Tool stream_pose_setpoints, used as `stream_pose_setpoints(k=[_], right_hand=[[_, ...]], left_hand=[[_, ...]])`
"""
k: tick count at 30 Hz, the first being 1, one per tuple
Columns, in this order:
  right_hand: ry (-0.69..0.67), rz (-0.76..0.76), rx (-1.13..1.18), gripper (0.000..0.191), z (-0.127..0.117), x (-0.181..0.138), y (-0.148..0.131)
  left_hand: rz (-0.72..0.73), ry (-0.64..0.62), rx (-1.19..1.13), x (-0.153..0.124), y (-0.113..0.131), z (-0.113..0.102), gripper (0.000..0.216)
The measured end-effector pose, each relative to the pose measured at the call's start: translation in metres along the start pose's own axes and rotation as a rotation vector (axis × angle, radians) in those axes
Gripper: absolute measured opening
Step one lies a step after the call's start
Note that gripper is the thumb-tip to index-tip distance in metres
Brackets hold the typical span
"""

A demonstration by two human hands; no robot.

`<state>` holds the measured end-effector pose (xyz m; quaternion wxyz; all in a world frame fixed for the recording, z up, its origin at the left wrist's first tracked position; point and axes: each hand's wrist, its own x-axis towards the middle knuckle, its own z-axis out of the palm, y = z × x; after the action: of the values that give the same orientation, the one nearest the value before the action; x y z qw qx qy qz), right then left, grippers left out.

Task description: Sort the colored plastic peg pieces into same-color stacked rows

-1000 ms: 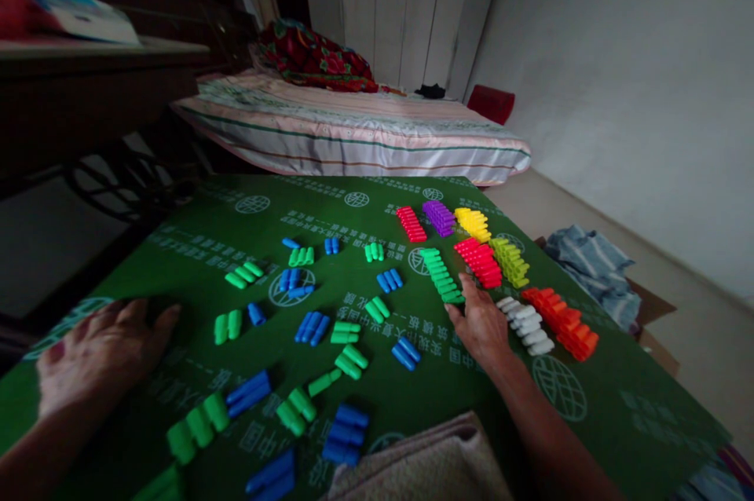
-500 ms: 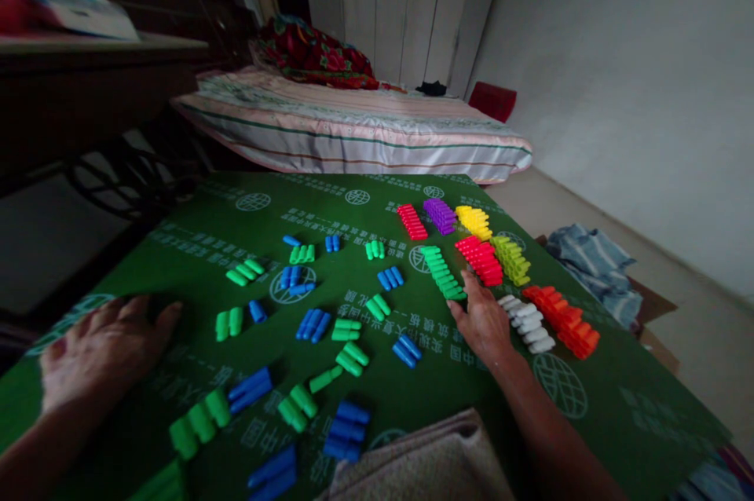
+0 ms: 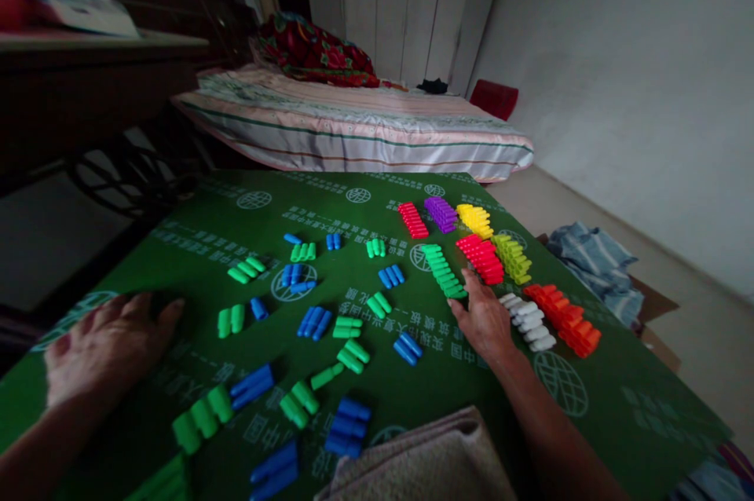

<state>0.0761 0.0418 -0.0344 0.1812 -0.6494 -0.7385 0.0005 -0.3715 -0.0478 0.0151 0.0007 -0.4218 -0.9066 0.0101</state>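
Note:
My left hand (image 3: pixel 109 344) lies flat on the green board (image 3: pixel 330 206) at the left, fingers spread, holding nothing. At the near end of a slanted row of green bullet-shaped plastic blocks (image 3: pixel 441 269), my right hand (image 3: pixel 483 316) has its thumb and index finger on either side of the end block. Its other fingers are partly hidden. Loose groups of blue blocks (image 3: pixel 314 323) and green blocks (image 3: pixel 203 416) are scattered between the hands. Just right of my right hand is a row of white blocks (image 3: pixel 528 322).
Beyond my right hand stand red (image 3: pixel 480 257), purple (image 3: pixel 441 213), yellow (image 3: pixel 474 220), lime (image 3: pixel 511 258) and orange block rows (image 3: pixel 564 319). A folded beige cloth (image 3: pixel 424 462) lies at the near edge. A bed (image 3: pixel 365 128) is behind the board.
The view has shifted very slightly. Both hands and the blocks stay in nearly the same places.

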Motion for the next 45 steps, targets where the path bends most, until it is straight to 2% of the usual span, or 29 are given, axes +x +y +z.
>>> stream_pose_setpoints(k=[7, 12, 16, 18, 21, 24, 27, 32, 39, 45], right_hand=[[-0.014, 0.003, 0.012, 0.053, -0.001, 0.0, -0.001], [0.012, -0.008, 0.01, 0.052, -0.004, -0.003, -0.001], [0.05, -0.049, -0.036, 0.041, -0.014, -0.006, -0.013], [0.005, -0.12, -0.02, 0.034, -0.019, -0.005, -0.028], [-0.136, -0.236, 0.03, 0.027, -0.026, -0.002, -0.057], [-0.275, -0.297, 0.045, 0.024, -0.029, 0.001, -0.086], [-0.345, -0.348, 0.049, 0.024, -0.028, 0.004, -0.107], [-0.308, -0.361, 0.0, 0.025, -0.019, 0.03, -0.132], [-0.285, -0.213, -0.063, 0.027, 0.005, 0.092, -0.163], [-0.31, -0.198, -0.065, 0.03, 0.025, 0.102, -0.166]], left_hand=[[-0.01, 0.018, -0.037, -0.006, 0.004, -0.006, 0.082], [0.016, 0.058, -0.037, -0.001, -0.002, 0.005, 0.078], [0.029, 0.108, -0.043, 0.004, -0.008, 0.014, 0.074], [0.03, 0.104, -0.044, 0.006, -0.01, 0.016, 0.072], [0.024, 0.104, -0.05, 0.005, -0.011, 0.015, 0.072], [0.033, 0.106, -0.047, 0.003, -0.011, 0.013, 0.074], [0.043, 0.103, -0.039, 0.001, -0.01, 0.012, 0.074], [0.033, 0.111, -0.044, 0.001, -0.011, 0.013, 0.074], [0.009, 0.101, -0.02, 0.005, -0.014, 0.014, 0.082], [0.005, 0.119, -0.035, 0.006, -0.018, 0.019, 0.082]])
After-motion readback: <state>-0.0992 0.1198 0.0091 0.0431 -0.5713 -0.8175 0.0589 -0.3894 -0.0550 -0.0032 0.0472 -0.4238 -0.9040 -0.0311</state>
